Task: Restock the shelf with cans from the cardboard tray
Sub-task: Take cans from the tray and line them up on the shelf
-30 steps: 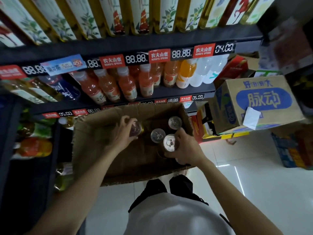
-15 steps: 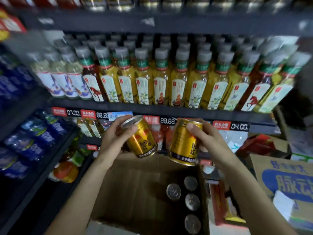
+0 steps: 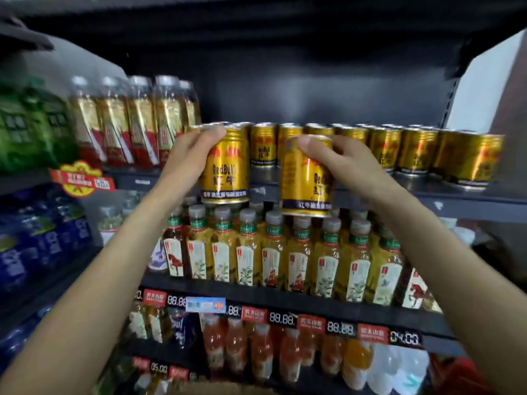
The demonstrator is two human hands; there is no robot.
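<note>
My left hand (image 3: 186,158) grips a gold Red Bull can (image 3: 225,169) from its left side and holds it upright in front of the upper shelf (image 3: 470,195). My right hand (image 3: 346,166) holds a second gold can (image 3: 306,178), thumb over its top, slightly lower than the first. Behind both cans a row of several matching gold cans (image 3: 413,151) stands on that shelf. The cardboard tray shows only as a brown sliver (image 3: 228,390) at the bottom edge.
Tall gold-and-red bottles (image 3: 137,124) stand left of the cans on the same shelf. Below are rows of yellow tea bottles (image 3: 285,252), then orange drink bottles (image 3: 251,349). Blue and green packs (image 3: 42,238) fill the left rack. The space above the can row is dark and open.
Both hands have lifted a can each out of the tray and risen to the upper shelf. The view has tilted up, so the tray has dropped almost out of sight.
</note>
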